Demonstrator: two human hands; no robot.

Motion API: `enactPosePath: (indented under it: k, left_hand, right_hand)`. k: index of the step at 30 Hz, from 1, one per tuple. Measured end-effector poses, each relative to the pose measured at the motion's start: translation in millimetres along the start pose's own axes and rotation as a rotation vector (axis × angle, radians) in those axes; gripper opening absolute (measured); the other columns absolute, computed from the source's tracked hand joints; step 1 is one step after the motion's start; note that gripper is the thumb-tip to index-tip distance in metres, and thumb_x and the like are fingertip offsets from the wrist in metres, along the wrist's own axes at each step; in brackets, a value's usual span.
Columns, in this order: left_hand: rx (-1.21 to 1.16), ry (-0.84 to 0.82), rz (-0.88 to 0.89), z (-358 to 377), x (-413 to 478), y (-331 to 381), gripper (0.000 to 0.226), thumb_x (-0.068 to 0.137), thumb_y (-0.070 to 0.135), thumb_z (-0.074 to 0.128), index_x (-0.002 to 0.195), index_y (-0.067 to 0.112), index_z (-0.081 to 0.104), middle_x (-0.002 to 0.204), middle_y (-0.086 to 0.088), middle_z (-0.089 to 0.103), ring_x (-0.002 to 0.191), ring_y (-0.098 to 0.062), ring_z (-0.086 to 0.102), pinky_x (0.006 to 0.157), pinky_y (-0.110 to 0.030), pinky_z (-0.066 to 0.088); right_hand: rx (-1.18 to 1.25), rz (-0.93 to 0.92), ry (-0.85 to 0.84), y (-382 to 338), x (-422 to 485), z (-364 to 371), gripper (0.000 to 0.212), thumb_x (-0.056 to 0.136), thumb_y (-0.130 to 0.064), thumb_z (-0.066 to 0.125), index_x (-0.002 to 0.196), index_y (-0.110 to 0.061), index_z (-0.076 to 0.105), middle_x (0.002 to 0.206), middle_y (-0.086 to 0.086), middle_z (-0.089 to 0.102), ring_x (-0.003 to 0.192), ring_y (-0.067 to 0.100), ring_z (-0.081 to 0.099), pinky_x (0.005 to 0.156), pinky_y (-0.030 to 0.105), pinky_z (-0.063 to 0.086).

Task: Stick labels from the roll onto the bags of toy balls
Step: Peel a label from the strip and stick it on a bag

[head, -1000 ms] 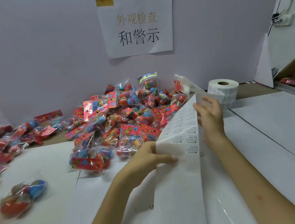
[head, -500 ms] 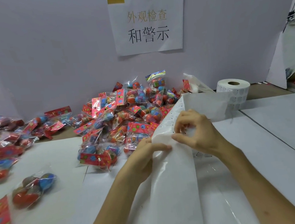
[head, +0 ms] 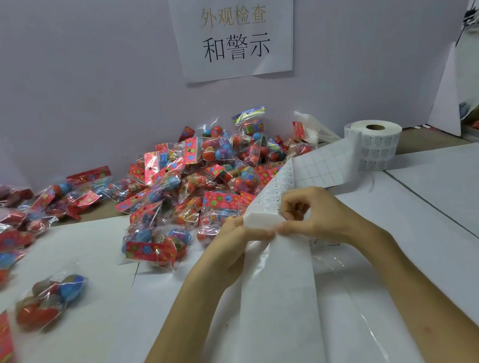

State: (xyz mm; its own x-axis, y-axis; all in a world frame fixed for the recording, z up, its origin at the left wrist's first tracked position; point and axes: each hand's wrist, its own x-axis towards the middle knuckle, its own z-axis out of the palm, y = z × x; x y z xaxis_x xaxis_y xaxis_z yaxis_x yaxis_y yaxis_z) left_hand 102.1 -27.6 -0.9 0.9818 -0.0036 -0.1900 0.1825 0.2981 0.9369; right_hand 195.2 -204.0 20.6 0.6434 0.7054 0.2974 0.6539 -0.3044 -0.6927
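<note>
A white roll of labels stands at the back right, and a long strip runs off it toward me over the table. My left hand pinches the strip's left edge. My right hand pinches the strip beside it, fingers curled at a row of printed labels. A big pile of clear bags of toy balls with red header cards lies just behind my hands. One single bag lies apart at the near left.
More bags are spread along the left side. A paper sign with printed characters hangs on the back wall. White sheets cover the table on the right. A crumpled clear bag lies between pile and roll.
My right hand has come down from the strip's upper edge to meet my left hand. Both now pinch the strip at the same spot, and the strip is folded over there.
</note>
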Motion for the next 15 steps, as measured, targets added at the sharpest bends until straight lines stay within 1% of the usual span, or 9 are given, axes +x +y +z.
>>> enactPosePath:
  k: [2,4,7,9,12,15]
  left_hand:
    - [-0.002,-0.005,0.008,-0.7,0.9,-1.0,0.027,0.089,-0.011,0.061,0.114,-0.007,0.07,0.097,-0.019,0.073,0.08,-0.025,0.073,0.069,-0.027,0.058]
    - [-0.002,-0.005,0.015,-0.8,1.4,-1.2,0.027,0.089,-0.011,0.061,0.115,-0.007,0.07,0.098,-0.019,0.073,0.082,-0.026,0.073,0.071,-0.028,0.058]
    - [-0.005,-0.005,0.018,-0.5,1.4,-1.5,0.025,0.089,-0.01,0.063,0.113,-0.005,0.071,0.098,-0.019,0.073,0.082,-0.026,0.073,0.07,-0.03,0.059]
    - [0.009,-0.001,0.013,-0.2,1.0,-0.8,0.025,0.089,-0.01,0.063,0.112,-0.003,0.071,0.097,-0.018,0.074,0.081,-0.026,0.073,0.069,-0.03,0.059]
    - [0.015,-0.016,0.013,-0.2,0.8,-0.9,0.026,0.09,-0.011,0.061,0.112,-0.004,0.071,0.097,-0.018,0.073,0.081,-0.026,0.073,0.07,-0.03,0.06]
    - [0.04,-0.022,0.018,-1.0,2.3,-2.2,0.028,0.09,-0.011,0.061,0.115,-0.005,0.07,0.099,-0.02,0.072,0.084,-0.028,0.072,0.076,-0.034,0.06]
  right_hand:
    - [0.011,0.014,-0.005,0.2,0.2,-0.6,0.026,0.069,-0.031,0.076,0.063,-0.02,0.054,0.066,-0.003,0.055,0.063,0.01,0.048,0.065,0.046,0.048]
    - [0.015,0.022,-0.009,0.8,0.4,-0.7,0.024,0.07,-0.03,0.075,0.062,-0.021,0.053,0.065,-0.007,0.054,0.063,0.01,0.048,0.065,0.044,0.047]
    - [0.028,0.036,-0.008,1.8,0.7,0.0,0.023,0.07,-0.029,0.073,0.062,-0.021,0.053,0.064,-0.01,0.053,0.064,0.01,0.047,0.065,0.038,0.045]
    - [0.033,0.047,-0.008,2.1,1.2,0.7,0.022,0.071,-0.028,0.072,0.063,-0.019,0.053,0.064,-0.01,0.052,0.064,0.01,0.047,0.065,0.036,0.044]
    - [0.039,0.054,-0.017,2.7,1.6,0.6,0.025,0.076,-0.018,0.075,0.063,-0.019,0.054,0.064,-0.01,0.052,0.064,0.009,0.046,0.066,0.035,0.042]
    - [0.036,0.067,-0.029,3.1,1.3,-0.3,0.028,0.078,-0.012,0.075,0.062,-0.02,0.053,0.063,-0.011,0.052,0.063,0.008,0.046,0.066,0.032,0.041]
